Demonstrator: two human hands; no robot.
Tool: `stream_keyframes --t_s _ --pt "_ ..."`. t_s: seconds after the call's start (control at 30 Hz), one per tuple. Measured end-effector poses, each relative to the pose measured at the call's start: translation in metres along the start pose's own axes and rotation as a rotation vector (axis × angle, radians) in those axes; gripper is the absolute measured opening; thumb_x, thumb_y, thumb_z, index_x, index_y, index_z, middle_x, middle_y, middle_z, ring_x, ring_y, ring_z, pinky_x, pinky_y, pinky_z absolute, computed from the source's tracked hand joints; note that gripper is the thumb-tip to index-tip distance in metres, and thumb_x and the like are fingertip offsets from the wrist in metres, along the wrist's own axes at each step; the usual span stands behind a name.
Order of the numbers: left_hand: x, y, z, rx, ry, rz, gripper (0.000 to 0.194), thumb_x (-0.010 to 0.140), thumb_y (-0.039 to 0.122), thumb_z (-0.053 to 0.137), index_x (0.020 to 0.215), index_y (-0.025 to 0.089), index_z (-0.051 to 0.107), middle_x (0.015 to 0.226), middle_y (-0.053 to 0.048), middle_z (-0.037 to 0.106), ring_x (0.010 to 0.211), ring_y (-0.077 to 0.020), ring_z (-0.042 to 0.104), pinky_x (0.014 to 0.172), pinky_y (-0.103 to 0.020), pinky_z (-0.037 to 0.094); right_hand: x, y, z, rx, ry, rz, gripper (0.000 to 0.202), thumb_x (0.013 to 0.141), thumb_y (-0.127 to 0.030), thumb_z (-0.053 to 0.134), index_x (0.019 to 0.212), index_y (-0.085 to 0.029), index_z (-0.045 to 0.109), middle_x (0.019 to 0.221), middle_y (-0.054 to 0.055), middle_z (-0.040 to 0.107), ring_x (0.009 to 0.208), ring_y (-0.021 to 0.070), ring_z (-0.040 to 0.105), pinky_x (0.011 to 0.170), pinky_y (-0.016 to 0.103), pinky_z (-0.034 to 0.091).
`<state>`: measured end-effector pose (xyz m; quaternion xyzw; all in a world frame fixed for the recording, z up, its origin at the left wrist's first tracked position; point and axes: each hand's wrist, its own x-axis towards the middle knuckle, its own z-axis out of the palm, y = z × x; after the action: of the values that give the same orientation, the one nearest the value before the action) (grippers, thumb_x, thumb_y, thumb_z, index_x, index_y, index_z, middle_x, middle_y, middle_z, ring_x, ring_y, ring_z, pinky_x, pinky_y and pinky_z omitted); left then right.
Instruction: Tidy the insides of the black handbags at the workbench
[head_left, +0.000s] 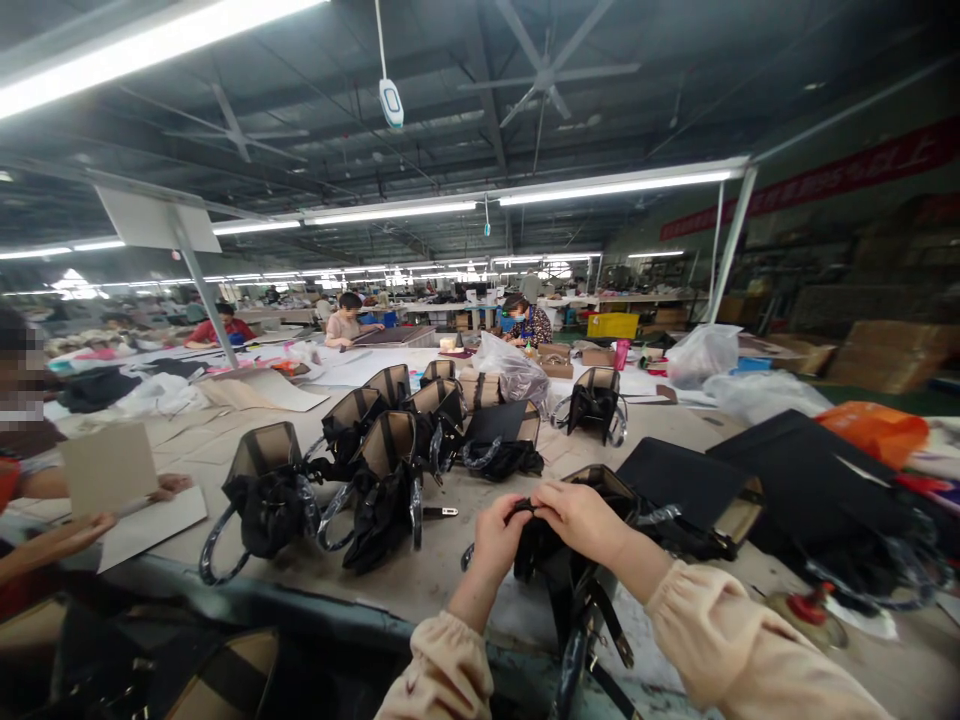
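A black handbag with a tan lining stands at the table's near edge, in front of me. My left hand is closed in a pinch on a black part at its upper edge. Close beside it, my right hand pinches the same part, the fingertips of both hands nearly meeting. The fingers partly cover this piece, so its exact shape is unclear. Below my right forearm, a black strap hangs down over the table edge along with a plastic-wrapped handle.
Several black bags with wrapped handles stand left of my hands. To the right lie black bags and a jar with a red top. At far left, another person's hands hold a beige board. More bags sit below the table edge.
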<state>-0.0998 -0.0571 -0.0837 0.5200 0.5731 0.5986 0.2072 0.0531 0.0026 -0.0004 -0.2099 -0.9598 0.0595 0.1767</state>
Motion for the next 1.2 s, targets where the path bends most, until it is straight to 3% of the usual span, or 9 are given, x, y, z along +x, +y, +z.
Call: stream_keyframes --t_s 0.1,0.23,0.33,0.43,0.73,1.03,1.2 --pt "-0.002 0.002 0.0 -0.006 0.039 0.009 0.027 0.076 0.015 0.061 0.101 0.019 0.067 0.1 -0.006 0.071 0.092 -0.0198 0.066 0.083 -0.034 0.053 -0.003 0.003 0.001 0.022 -0.007 0.032 0.016 0.081 -0.014 0.053 0.094 -0.022 0.058 0.089 0.001 0.065 0.083 0.0155 0.061 0.073 0.025 0.042" --pt "-0.005 0.006 -0.002 0.041 0.081 0.122 0.021 0.074 0.01 0.061 0.089 0.021 0.072 0.12 -0.008 0.064 0.112 -0.0222 0.059 0.098 -0.039 0.047 -0.004 0.006 0.003 0.027 0.004 0.115 0.021 0.079 -0.013 0.054 0.098 -0.021 0.054 0.08 0.0 0.065 0.075 0.0162 0.062 0.066 0.025 0.04" --pt "-0.004 0.008 -0.002 0.064 0.088 0.131 0.02 0.072 0.009 0.063 0.086 0.02 0.072 0.123 -0.01 0.061 0.108 -0.0233 0.061 0.094 -0.04 0.05 -0.004 0.006 0.002 0.03 -0.001 0.112 0.014 0.079 -0.012 0.051 0.088 -0.021 0.056 0.076 -0.001 0.063 0.071 0.0149 0.06 0.064 0.024 0.039" --pt "-0.002 0.01 -0.002 0.069 0.088 0.093 0.016 0.071 0.01 0.064 0.082 0.019 0.072 0.121 -0.012 0.062 0.105 -0.0239 0.062 0.09 -0.04 0.052 -0.003 0.004 0.0 0.041 -0.021 0.062 0.019 0.08 -0.009 0.048 0.082 -0.022 0.062 0.078 0.0 0.064 0.074 0.0139 0.06 0.068 0.023 0.04" --pt "-0.001 0.021 -0.002 0.097 0.068 0.169 0.014 0.077 0.014 0.055 0.074 0.019 0.068 0.103 -0.009 0.07 0.104 -0.0217 0.063 0.094 -0.037 0.048 -0.005 0.005 0.0 0.067 -0.021 0.044 0.028 0.083 -0.01 0.045 0.091 -0.023 0.069 0.088 0.003 0.068 0.084 0.0165 0.062 0.078 0.026 0.043" --pt "-0.003 0.018 0.001 0.097 0.028 0.138 0.016 0.084 0.019 0.051 0.082 0.019 0.067 0.088 -0.004 0.072 0.084 -0.0177 0.066 0.08 -0.029 0.051 0.003 0.001 0.003 0.114 0.009 0.132 0.015 0.075 -0.012 0.056 0.086 -0.021 0.058 0.076 0.0 0.062 0.072 0.015 0.057 0.065 0.024 0.037" --pt "-0.007 0.018 0.001 0.134 0.034 0.161 0.014 0.085 0.02 0.051 0.084 0.02 0.065 0.082 -0.002 0.07 0.077 -0.0165 0.064 0.073 -0.028 0.051 0.003 -0.002 0.005 0.193 0.057 0.173 0.011 0.079 -0.012 0.051 0.077 -0.02 0.057 0.066 -0.003 0.056 0.063 0.0117 0.052 0.061 0.022 0.034"
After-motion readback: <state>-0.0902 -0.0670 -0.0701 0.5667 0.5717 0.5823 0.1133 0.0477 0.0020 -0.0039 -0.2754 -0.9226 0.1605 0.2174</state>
